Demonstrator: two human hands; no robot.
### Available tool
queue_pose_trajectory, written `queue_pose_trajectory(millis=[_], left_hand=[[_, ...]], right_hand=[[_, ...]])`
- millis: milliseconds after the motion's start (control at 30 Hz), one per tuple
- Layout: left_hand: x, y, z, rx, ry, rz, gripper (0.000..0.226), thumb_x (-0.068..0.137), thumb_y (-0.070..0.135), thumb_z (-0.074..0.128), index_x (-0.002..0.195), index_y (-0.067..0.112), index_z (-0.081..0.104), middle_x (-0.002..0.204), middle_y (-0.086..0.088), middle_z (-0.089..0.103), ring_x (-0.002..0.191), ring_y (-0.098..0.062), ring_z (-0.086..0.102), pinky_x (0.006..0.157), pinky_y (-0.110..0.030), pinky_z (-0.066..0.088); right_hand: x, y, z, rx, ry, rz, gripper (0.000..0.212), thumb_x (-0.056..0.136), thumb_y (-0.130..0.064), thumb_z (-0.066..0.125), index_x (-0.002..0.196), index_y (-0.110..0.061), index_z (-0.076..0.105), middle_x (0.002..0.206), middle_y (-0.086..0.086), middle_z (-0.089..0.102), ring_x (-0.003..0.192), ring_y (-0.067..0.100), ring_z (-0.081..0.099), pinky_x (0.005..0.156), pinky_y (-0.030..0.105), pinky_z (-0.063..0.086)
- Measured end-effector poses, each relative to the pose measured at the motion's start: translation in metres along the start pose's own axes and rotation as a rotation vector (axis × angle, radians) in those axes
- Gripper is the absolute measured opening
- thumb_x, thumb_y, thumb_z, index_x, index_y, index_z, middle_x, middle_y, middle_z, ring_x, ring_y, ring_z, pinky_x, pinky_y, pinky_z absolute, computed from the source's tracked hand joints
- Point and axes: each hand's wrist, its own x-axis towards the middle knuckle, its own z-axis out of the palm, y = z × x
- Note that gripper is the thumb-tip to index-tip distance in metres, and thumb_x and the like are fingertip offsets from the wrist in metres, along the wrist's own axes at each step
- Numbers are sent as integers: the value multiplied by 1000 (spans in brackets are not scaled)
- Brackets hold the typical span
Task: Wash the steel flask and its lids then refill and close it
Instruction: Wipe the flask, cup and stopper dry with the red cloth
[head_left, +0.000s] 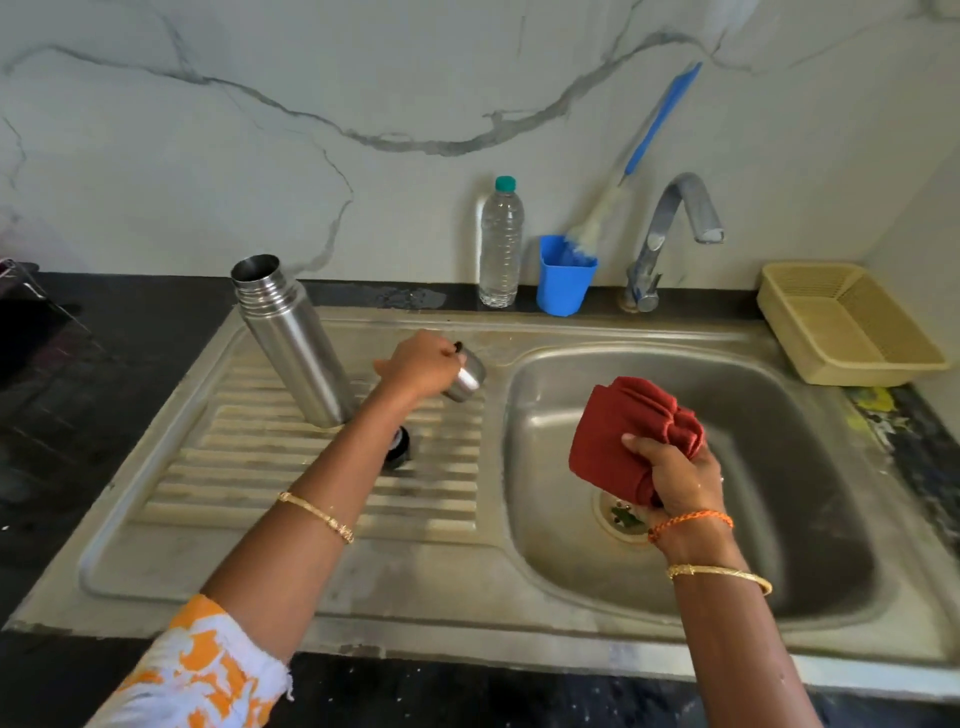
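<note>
Here, steel flask (291, 338) standing open-mouthed, leaning toward eleven o'clock, left hand (418, 364) gripping steel cap (465, 375), right hand (670, 475) clutching red cloth (623, 431), blue cup (563, 283) holding brush (623, 171).

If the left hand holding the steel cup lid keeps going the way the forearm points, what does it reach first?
Probably the clear plastic water bottle with the teal cap by the wall. The left hand, gripping the small steel cup lid, points up and right over the steel sink's drainboard. Depth is unclear, so it could pass beside the bottle.

Flask (293, 338) stands on drainboard (208, 467), left of basin (810, 519); basket (852, 332) right.
</note>
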Motion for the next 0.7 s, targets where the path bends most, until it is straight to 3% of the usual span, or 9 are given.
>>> queue_pose_trajectory(millis=[67,100,167,233,333,433,500,633,700], left_hand=[[-21,28,0,-385,-61,30,10,93,17,60,95,14,70,89,-1,67,85,-14,60,82,-22,45],[-34,43,6,-496,-93,28,8,93,14,61,90,15,68,82,0,65,78,-10,58,72,-17,45],[-50,60,31,-641,-132,7,16,92,8,60,78,15,65,77,-4,63,73,-13,56,69,-18,43],[-60,75,64,-757,-166,-3,22,91,-1,56,73,9,65,69,-7,63,69,-15,57,71,-23,45],[-72,93,101,-807,-156,23,36,87,-14,41,70,9,63,47,9,59,45,2,52,49,-12,42],[-80,101,130,-834,-99,75,40,87,-15,43,73,14,67,50,14,61,48,7,51,48,-10,40],[-82,104,141,-848,-79,121,39,86,-18,46,76,13,67,54,15,64,54,9,54,55,-8,42],[-81,110,161,-819,3,202,19,93,-3,55,105,0,70,90,-1,72,83,-3,65,79,-13,47],[-72,110,169,-801,57,186,20,92,1,57,105,6,72,96,0,72,88,-10,66,85,-20,50]], right_hand=[[7,-15,-5,-196,-7,-246,40,79,13,61,111,-12,61,94,7,63,88,22,62,86,46,53],[8,-23,-7,-295,-21,-429,39,79,14,59,106,-14,62,89,1,63,83,13,61,90,42,52],[4,-33,-11,-418,-95,-775,52,73,21,52,111,-13,62,95,-12,63,85,-6,60,86,17,49],[4,-30,-21,-562,-233,-1016,69,65,17,47,127,-13,55,115,-10,61,101,-8,55,89,9,43],[19,-1,-37,-1022,-299,-1314,79,65,-1,67,139,-13,42,138,5,51,129,18,43,94,42,48],[27,12,-45,-1376,-202,-1168,102,57,-5,78,146,-18,30,148,4,38,135,26,34,84,54,50],[44,-6,-45,-1397,-202,-1071,93,66,-2,72,147,-17,29,147,8,39,132,31,38,95,54,44],[91,-72,-42,-1082,-636,-510,53,85,-1,54,134,-23,51,129,4,59,121,22,52,104,31,38],[98,-82,-39,-1126,-670,-482,53,85,1,50,132,-24,52,128,0,59,121,20,52,104,29,37]])
